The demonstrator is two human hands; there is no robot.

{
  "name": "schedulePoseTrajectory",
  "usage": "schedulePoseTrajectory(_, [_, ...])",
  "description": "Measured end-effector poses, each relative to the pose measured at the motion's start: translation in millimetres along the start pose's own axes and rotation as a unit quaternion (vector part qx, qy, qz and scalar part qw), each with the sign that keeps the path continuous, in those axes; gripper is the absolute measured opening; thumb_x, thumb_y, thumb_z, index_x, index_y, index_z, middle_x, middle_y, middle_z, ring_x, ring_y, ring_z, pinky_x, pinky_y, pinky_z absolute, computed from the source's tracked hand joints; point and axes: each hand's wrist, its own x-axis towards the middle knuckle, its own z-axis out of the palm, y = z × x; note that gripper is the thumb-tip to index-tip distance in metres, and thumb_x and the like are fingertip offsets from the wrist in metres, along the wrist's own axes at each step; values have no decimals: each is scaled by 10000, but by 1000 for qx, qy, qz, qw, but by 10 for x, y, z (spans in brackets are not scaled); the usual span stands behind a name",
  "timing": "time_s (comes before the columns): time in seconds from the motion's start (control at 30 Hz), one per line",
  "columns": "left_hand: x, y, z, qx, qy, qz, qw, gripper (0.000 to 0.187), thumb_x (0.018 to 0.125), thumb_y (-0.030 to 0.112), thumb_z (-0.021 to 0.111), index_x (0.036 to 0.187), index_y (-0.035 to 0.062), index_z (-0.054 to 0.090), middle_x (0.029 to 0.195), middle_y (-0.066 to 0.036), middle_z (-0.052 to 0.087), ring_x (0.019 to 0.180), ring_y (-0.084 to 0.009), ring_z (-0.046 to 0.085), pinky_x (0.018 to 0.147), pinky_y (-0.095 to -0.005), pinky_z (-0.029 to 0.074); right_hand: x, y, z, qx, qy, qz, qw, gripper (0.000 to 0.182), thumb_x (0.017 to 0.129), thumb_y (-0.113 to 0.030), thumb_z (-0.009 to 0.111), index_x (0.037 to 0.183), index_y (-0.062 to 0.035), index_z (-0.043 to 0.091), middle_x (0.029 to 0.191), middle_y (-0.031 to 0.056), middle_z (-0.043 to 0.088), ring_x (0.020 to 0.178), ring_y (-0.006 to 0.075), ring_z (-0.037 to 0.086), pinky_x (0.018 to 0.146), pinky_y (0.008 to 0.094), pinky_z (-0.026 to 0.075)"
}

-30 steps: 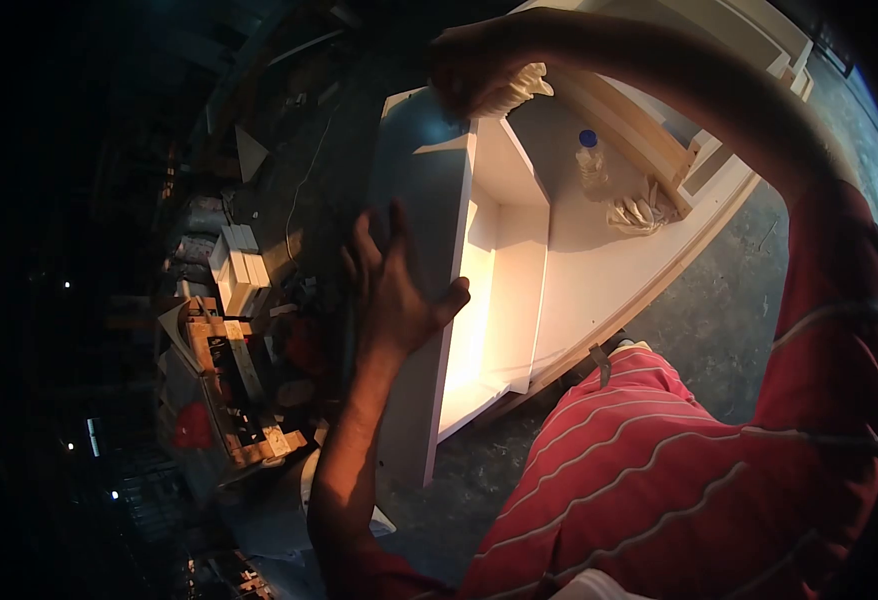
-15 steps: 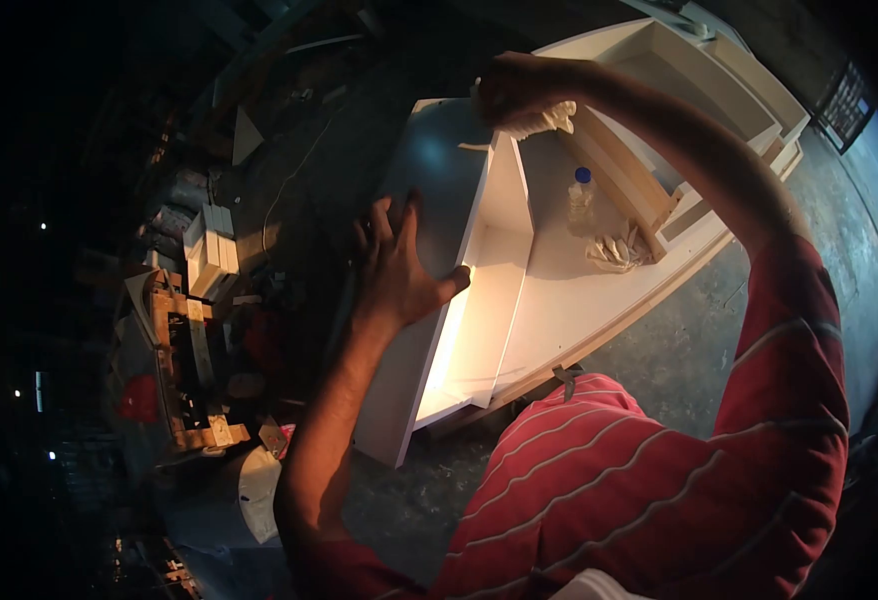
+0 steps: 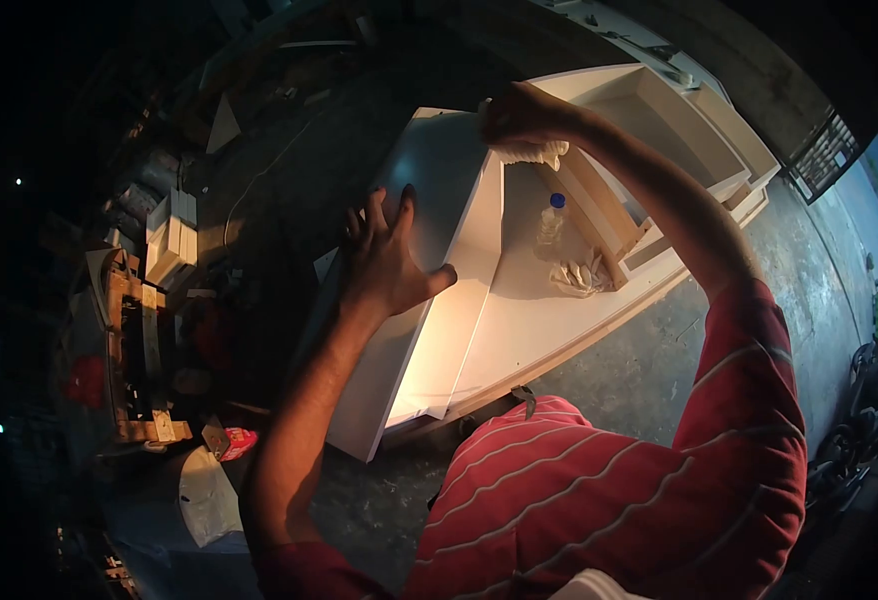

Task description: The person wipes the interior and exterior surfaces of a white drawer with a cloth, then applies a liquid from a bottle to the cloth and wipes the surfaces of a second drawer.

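Observation:
A white box-like cabinet piece [image 3: 459,278] with a broad side panel [image 3: 359,408] stands tilted on a large white board. My left hand [image 3: 384,262] rests on this panel, fingers spread and thumb over its near edge. At the far end of the panel my right hand [image 3: 515,112] is closed around a crumpled white cloth [image 3: 541,153], part of which hangs below the fist. The fingertips of that hand are hidden. A clear bottle with a blue cap [image 3: 551,228] and another crumpled pale cloth [image 3: 583,277] lie on the board [image 3: 519,335], right of the box.
White open drawer-like frames [image 3: 649,110] are at the far end of the board. To the left are stacked pale wooden pieces [image 3: 171,240] and a wooden frame [image 3: 119,330] in dim light. Grey concrete floor [image 3: 674,330] shows at right, beside dark metal parts [image 3: 854,425].
The view has turned, so the scene sits further left. My right hand still grips the cloth at the panel's far end, and my left hand stays spread on the panel.

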Motion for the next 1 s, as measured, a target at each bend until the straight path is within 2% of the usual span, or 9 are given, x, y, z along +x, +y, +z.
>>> schedulePoseTrajectory(0.2, [11, -66, 54, -24, 9, 20, 999, 1040, 583, 449, 759, 1444, 31, 353, 1407, -247, 275, 1306, -531, 286, 1095, -623, 238, 140, 113, -29, -203, 35, 70, 976, 283, 722, -280, 696, 845, -25, 707, 786, 152, 682, 758, 219, 685, 707, 345, 541])
schedulePoseTrajectory(0.3, [15, -125, 44, -59, 24, 53, 997, 1047, 589, 437, 747, 1441, -9, 332, 1407, -244, 262, 1342, -426, 288, 1124, -611, 146, -168, 243, 77, -17, 231, 63, 971, 236, 799, -266, 684, 858, -39, 712, 794, 133, 689, 771, 222, 689, 704, 347, 542])
schedulePoseTrajectory(0.4, [18, -114, -29, -63, -9, 36, 997, 1047, 593, 425, 742, 1439, -24, 319, 1405, -253, 262, 1337, -417, 281, 1113, -599, 161, -289, 447, 420, 238, 407, 127, 873, 203, 897, -228, 643, 935, -40, 710, 824, 86, 689, 756, 214, 678, 678, 350, 545])
schedulePoseTrajectory(0.47, [3, -137, -23, -68, -8, 43, 997, 1044, 596, 420, 738, 1440, -27, 314, 1407, -258, 261, 1330, -422, 279, 1111, -591, 161, -390, 500, 641, 566, 455, 133, 674, 232, 927, -184, 603, 1061, 1, 642, 916, 93, 663, 797, 211, 663, 682, 333, 547])
schedulePoseTrajectory(0.57, [18, -145, -52, -81, -11, 58, 995, 1038, 603, 411, 730, 1441, -33, 307, 1408, -269, 264, 1321, -433, 275, 1108, -578, 161, -563, 665, 839, 710, 450, 122, 529, 217, 945, -118, 561, 1126, -5, 601, 878, 64, 637, 786, 149, 627, 691, 307, 526])
schedulePoseTrajectory(0.67, [16, -150, -58, -89, -15, 66, 994, 1032, 609, 404, 726, 1441, -39, 306, 1404, -281, 275, 1312, -441, 277, 1104, -570, 165, -661, 712, 953, 614, 433, 101, 653, 224, 960, -126, 512, 1134, 8, 561, 931, 69, 613, 822, 148, 609, 679, 317, 521])
schedulePoseTrajectory(0.7, [18, -156, -58, -93, -11, 69, 993, 1028, 612, 399, 726, 1441, -41, 307, 1399, -286, 283, 1306, -444, 281, 1101, -567, 169, -615, 674, 911, 760, 458, 156, 434, 259, 947, -185, 538, 1141, -13, 542, 972, 72, 602, 848, 165, 618, 652, 317, 514])
schedulePoseTrajectory(0.87, [17, -137, -62, -67, -7, 82, 994, 1018, 615, 396, 729, 1437, -41, 317, 1399, -291, 278, 1301, -441, 286, 1094, -568, 180, -472, 326, 850, 679, 463, 75, 565, 353, 916, -191, 647, 1173, 23, 536, 970, 112, 609, 825, 208, 654, 676, 318, 574])
schedulePoseTrajectory(1.0, [2, -75, -87, -89, -13, 58, 994, 1029, 612, 399, 732, 1443, -38, 309, 1406, -284, 263, 1302, -441, 286, 1096, -579, 173, -207, 336, 917, 244, 473, -21, 846, 235, 774, -184, 760, 922, -20, 680, 906, 118, 637, 804, 209, 658, 672, 340, 537])
